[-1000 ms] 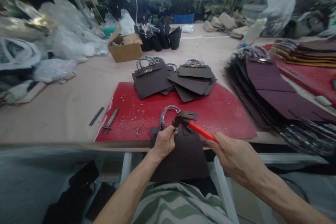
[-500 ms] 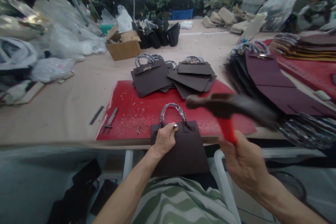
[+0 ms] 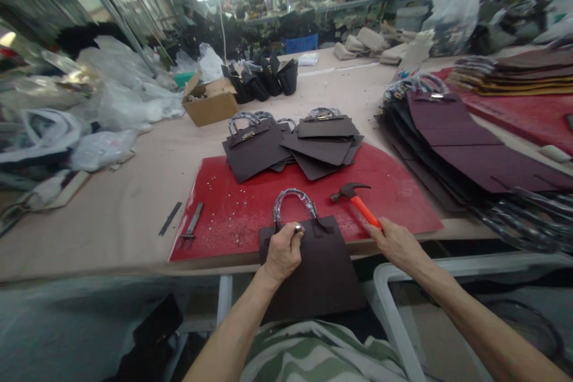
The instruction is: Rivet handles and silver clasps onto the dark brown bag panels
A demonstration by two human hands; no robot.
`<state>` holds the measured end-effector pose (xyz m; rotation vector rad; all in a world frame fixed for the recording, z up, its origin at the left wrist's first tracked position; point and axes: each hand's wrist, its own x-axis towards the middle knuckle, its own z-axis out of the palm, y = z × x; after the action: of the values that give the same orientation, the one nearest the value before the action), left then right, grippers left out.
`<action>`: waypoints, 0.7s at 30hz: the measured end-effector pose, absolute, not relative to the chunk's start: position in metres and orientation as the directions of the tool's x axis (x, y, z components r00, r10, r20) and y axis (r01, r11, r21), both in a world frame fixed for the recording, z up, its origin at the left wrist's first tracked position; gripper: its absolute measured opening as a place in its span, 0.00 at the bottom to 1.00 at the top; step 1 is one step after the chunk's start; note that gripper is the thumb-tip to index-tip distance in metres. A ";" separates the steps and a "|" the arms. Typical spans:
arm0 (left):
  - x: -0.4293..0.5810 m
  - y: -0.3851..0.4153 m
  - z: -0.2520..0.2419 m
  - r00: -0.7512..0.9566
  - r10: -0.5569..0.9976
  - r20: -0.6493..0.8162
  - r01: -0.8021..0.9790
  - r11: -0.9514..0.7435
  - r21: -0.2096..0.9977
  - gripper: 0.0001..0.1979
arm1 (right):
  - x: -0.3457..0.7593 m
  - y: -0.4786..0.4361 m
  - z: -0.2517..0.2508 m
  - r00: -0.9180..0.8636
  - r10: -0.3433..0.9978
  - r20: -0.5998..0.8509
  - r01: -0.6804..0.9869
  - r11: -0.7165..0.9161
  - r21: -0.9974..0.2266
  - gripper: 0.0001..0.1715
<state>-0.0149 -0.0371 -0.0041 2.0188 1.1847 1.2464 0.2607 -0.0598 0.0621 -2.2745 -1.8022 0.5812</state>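
My left hand (image 3: 285,252) is closed around a metal punch; only the punch's shiny round top (image 3: 298,227) shows above the fingers. It is held over the upper part of a dark brown bag panel (image 3: 316,274), just below the plastic-wrapped handle (image 3: 294,196). The panel lies partly on the red mat (image 3: 394,191) and hangs past the table's front edge towards me. On the right, my right hand (image 3: 396,240) grips the end of a claw hammer (image 3: 364,210) with an orange handle. The hammer's head is low over the mat, right of the bag handle.
Behind the mat's middle lie more brown bag panels (image 3: 255,149) with wrapped handles. Purple and black panels (image 3: 465,149) are stacked at right. A steel pronged tool (image 3: 191,227) and a dark strip (image 3: 170,218) lie left. Farther back stands a cardboard box (image 3: 212,108).
The hammer has come down from its raised position to low over the mat, and my right hand has lowered with it. My left hand stays at the same place on the panel. The view has tilted up.
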 end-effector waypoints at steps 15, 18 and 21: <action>-0.029 -0.020 0.033 -0.315 0.921 0.230 0.315 -0.127 0.941 0.05 | 0.160 -0.051 -0.009 -0.217 0.883 0.417 0.937 0.309 -0.166 0.35; -0.054 -0.005 0.040 -0.359 0.930 0.083 0.289 0.027 0.957 0.01 | 0.164 -0.055 -0.002 -0.213 0.908 0.362 0.941 0.291 -0.175 0.35; -0.066 0.007 0.035 -0.355 0.934 -0.046 0.285 0.155 0.946 0.04 | 0.166 -0.057 0.004 -0.188 0.928 0.321 0.944 0.261 -0.202 0.35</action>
<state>-0.0664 0.0071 0.0348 1.1687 1.7564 1.2159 0.1655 -0.0567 0.0036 -1.7060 -2.1624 -0.0572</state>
